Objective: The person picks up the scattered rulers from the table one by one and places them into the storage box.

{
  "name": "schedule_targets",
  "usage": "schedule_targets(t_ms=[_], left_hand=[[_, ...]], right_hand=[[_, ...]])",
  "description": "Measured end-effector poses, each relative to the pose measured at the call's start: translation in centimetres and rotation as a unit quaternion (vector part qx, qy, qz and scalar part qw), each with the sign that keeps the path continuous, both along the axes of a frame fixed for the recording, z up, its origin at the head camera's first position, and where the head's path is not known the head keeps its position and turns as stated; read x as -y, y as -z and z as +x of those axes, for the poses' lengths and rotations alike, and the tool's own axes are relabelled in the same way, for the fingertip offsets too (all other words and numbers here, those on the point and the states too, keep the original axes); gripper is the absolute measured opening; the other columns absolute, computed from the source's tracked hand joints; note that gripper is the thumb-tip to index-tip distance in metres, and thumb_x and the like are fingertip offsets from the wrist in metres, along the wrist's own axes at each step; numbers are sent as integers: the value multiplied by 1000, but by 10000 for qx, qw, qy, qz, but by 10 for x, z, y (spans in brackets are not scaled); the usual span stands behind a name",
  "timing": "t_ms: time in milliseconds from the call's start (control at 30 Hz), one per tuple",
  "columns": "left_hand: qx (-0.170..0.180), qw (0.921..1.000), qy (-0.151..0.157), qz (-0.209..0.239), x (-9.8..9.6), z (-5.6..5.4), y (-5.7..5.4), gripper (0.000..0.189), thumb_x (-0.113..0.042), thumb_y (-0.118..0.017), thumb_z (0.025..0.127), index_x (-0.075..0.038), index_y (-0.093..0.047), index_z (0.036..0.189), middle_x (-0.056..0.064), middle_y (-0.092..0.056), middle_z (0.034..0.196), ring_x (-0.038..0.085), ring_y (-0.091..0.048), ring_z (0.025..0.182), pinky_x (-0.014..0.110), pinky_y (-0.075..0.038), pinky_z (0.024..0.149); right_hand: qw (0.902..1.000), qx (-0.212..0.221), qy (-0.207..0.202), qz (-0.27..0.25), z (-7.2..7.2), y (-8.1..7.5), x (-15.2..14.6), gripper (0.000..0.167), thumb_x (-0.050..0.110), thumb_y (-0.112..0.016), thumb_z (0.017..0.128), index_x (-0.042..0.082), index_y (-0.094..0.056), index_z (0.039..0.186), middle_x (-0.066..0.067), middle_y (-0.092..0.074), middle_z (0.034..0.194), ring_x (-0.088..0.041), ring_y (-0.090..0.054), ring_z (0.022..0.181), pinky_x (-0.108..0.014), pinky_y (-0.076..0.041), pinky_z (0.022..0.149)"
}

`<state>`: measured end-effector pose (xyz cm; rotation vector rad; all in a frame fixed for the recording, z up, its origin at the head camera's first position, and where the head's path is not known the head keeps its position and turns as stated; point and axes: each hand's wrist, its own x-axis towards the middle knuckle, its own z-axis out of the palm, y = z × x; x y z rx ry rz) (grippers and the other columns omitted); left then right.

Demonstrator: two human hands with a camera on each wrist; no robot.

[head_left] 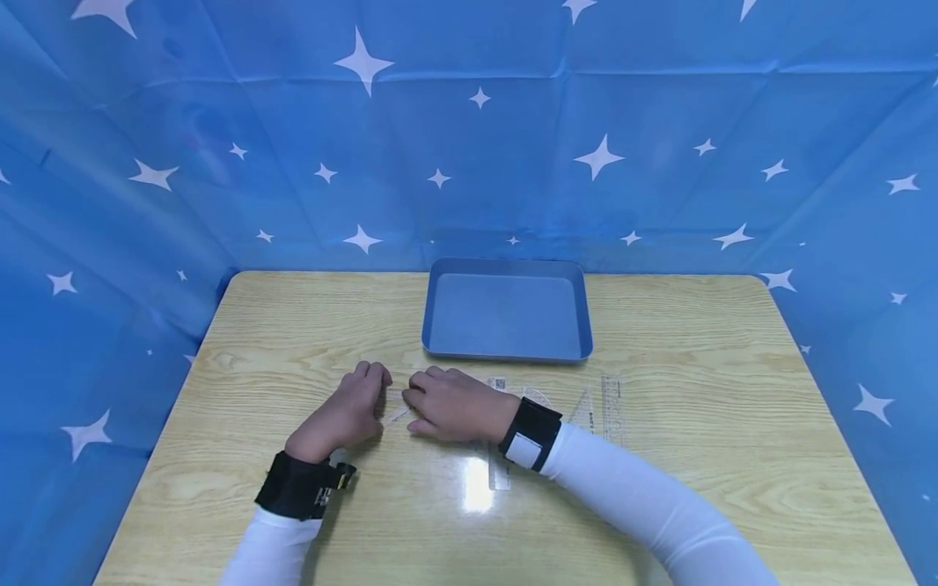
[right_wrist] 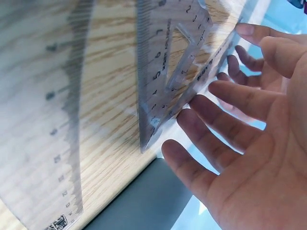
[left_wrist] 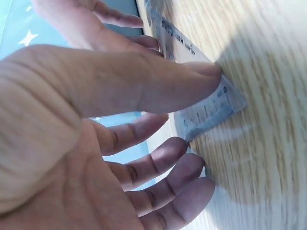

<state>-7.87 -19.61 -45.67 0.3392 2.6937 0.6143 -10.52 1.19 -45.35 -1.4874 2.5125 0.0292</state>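
Note:
Between both hands a small clear set square (head_left: 396, 413) lies on the table, partly covered by fingers. My left hand (head_left: 349, 417) arches at its left side. The left wrist view has the thumb (left_wrist: 144, 81) crossing in front of the set square (left_wrist: 211, 112), its other fingers loosely bent beside a corner. From the right comes my right hand (head_left: 458, 404), palm down. In the right wrist view its spread, gently bent fingers are beside the printed edge of a clear set square (right_wrist: 160, 52) with a cut-out. Whether either hand bears on it, I cannot tell.
A blue tray (head_left: 506, 356) stands at the table's back middle. Under my right forearm passes a clear ruler (head_left: 500, 476). Right of it lie a protractor (head_left: 538, 396), another set square (head_left: 584, 411) and a second ruler (head_left: 612, 407). A star-patterned blue cloth (head_left: 476, 179) hangs behind.

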Motion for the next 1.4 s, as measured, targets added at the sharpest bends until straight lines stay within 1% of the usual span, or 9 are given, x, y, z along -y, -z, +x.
schedule_targets(t_ms=[200, 367, 633, 800, 933, 1033, 1133, 1233, 1400], left_hand=[[-10, 9993, -280, -256, -4, 7, -2, 49, 12, -72, 75, 2, -51, 118, 16, -48, 108, 33, -45, 96, 43, -46, 80], [-112, 9991, -256, -309, -5, 8, -4, 44, 12, -70, 77, 1, -52, 115, 15, -48, 104, 31, -46, 91, 41, -46, 75], [231, 9993, -168, 253, 3, 1, 1, 56, 14, -69, 70, -1, -50, 120, 17, -45, 109, 31, -47, 95, 43, -47, 82], [270, 9979, -230, 536, 6, 0, 5, 63, 15, -69, 68, -1, -50, 126, 16, -43, 110, 30, -44, 98, 40, -44, 85], [267, 9975, -319, 570, 5, 2, 3, 65, 16, -67, 70, 3, -50, 131, 18, -41, 113, 31, -43, 101, 40, -44, 86], [186, 9984, -341, 422, 4, 3, 0, 61, 14, -73, 75, 4, -50, 131, 20, -44, 118, 33, -46, 105, 44, -47, 91], [20, 9995, -228, 195, 3, 3, -2, 53, 13, -74, 78, 4, -51, 125, 18, -48, 116, 33, -49, 103, 47, -48, 91], [-51, 9999, -82, 74, 3, 1, -2, 49, 15, -71, 78, 3, -52, 121, 16, -50, 110, 31, -49, 95, 46, -48, 86], [211, 9993, -2, 306, 9, -5, 0, 54, 13, -73, 73, 0, -51, 120, 15, -47, 110, 30, -47, 95, 42, -46, 85]], right_hand=[[10000, -17, -23, -35, -1, 5, 0, 55, 51, -45, 108, 12, -57, 145, -4, -59, 136, -19, -56, 122, -33, -51, 99], [10000, -34, -8, -57, -2, 7, 1, 55, 51, -46, 108, 12, -57, 144, -4, -58, 136, -19, -56, 120, -34, -52, 98], [9999, -38, -55, -116, -3, 9, 1, 53, 50, -46, 108, 13, -58, 144, -4, -59, 136, -19, -57, 120, -33, -52, 98], [9996, -68, -116, -253, -4, 9, -1, 50, 48, -48, 108, 13, -60, 141, -3, -59, 133, -19, -57, 117, -33, -52, 96], [9992, -95, -135, -358, -4, 9, 0, 43, 41, -48, 109, 13, -62, 138, -3, -61, 130, -18, -57, 114, -33, -51, 97], [9991, -154, -124, -367, -5, 9, 0, 40, 38, -48, 109, 13, -63, 136, -2, -61, 127, -18, -57, 112, -33, -51, 96], [9993, -162, -109, -327, -5, 8, 1, 40, 38, -48, 109, 12, -64, 135, -2, -61, 127, -18, -57, 113, -33, -51, 96], [9994, -130, -92, -298, -4, 7, 1, 41, 40, -48, 108, 12, -63, 135, -2, -61, 127, -18, -57, 113, -33, -51, 95], [9995, -52, -62, -313, -4, 6, 3, 41, 40, -49, 108, 12, -63, 135, -3, -61, 127, -19, -57, 113, -34, -51, 96]])
